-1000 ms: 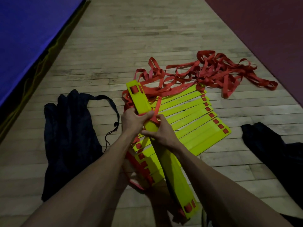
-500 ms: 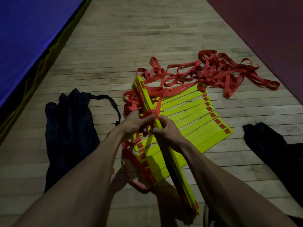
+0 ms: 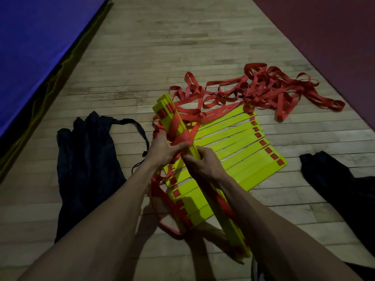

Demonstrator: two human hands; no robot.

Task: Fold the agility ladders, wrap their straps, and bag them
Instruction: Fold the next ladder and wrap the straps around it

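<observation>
Both hands grasp the stacked rung bundle [image 3: 172,122] at centre: left hand [image 3: 162,151] pinching red strap [image 3: 182,136], right hand [image 3: 205,165] clenched round it; its near end is hidden behind the right forearm at 5 o'clock.

A gym hall: a wooden strip floor [image 3: 182,47] runs between a blue mat [image 3: 36,33] and a dark red mat [image 3: 328,37].

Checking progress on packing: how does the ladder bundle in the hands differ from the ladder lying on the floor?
The held bundle has its rungs stacked tight and raised at a slant; the floor ladder lies flat with rungs fanned out. Red strap crosses the held bundle, pinched by the left hand; the floor ladder's strap trails loose. Both have yellow rungs and red straps.
</observation>
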